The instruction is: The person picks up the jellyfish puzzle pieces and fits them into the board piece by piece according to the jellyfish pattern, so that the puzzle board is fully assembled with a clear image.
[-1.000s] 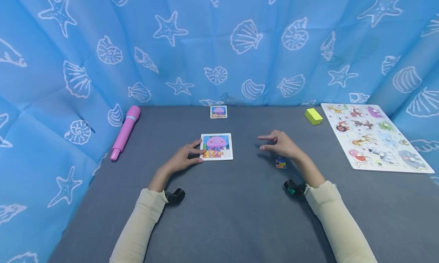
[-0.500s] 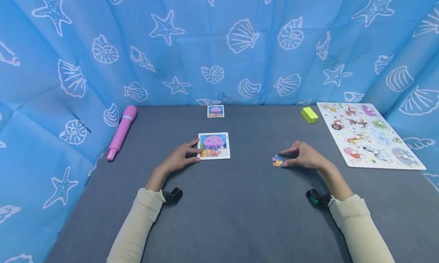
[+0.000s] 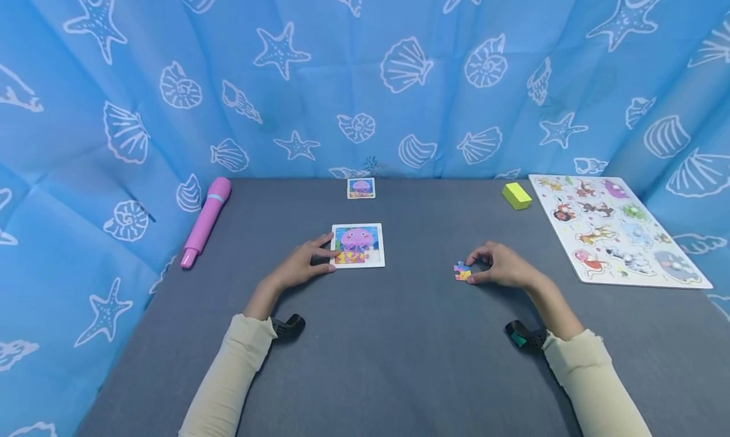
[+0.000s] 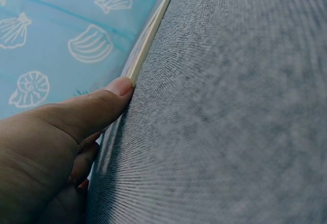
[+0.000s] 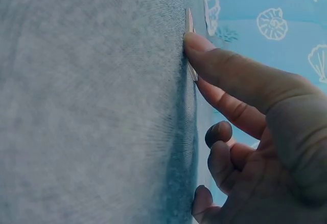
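Observation:
My left hand (image 3: 298,265) rests at the left side of a white-framed jellyfish jigsaw puzzle (image 3: 383,247). One finger lies over the picture, and the thumb touches the wooden edge of the puzzle (image 4: 148,42) in the left wrist view. White backing shows at the puzzle's lower right corner. Off to the right, my right hand (image 3: 506,266) pinches a small jigsaw piece (image 3: 461,272) between thumb and index finger, at the cloth. From the right wrist, only the thin edge of that piece (image 5: 189,22) shows behind the thumb; the other fingers are curled.
A small jellyfish picture card (image 3: 361,188) lies behind the puzzle. A pink microphone-shaped toy (image 3: 206,223) is at the left, a yellow-green block (image 3: 516,196) at the back right. An animal puzzle board (image 3: 613,231) lies far right, and a blue shell-print curtain (image 3: 319,76) hangs behind.
My right hand has moved right, come down beside the loose jigsaw piece and pinched it with thumb and index finger. My left hand has stayed on the puzzle.

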The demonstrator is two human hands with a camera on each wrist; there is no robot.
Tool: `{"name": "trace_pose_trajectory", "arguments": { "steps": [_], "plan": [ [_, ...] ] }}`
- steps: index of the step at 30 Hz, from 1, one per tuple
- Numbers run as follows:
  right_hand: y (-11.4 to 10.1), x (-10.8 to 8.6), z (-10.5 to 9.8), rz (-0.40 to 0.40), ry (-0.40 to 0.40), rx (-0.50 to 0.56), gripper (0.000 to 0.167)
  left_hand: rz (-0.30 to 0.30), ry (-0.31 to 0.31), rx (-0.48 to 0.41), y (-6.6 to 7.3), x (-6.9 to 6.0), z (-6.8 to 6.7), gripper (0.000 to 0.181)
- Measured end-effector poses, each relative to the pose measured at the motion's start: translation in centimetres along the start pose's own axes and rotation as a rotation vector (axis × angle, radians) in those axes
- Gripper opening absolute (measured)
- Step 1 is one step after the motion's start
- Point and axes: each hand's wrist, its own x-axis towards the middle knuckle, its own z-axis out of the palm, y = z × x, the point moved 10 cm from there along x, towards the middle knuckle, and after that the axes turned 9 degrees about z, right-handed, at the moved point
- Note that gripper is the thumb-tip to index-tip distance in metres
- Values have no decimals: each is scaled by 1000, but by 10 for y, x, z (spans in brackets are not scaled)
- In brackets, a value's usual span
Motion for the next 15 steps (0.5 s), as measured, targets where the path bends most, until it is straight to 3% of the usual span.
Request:
{"name": "trace_pose_trajectory", "arguments": {
  "steps": [9,15],
  "plan": [
    [-13,5,-4,-29,33,-14,25,0,-6,-1,-1,1,2,43],
    [-40,24,2,-52,41,-28,27,10,-6,4,3,2,2,43]
  ]
}}
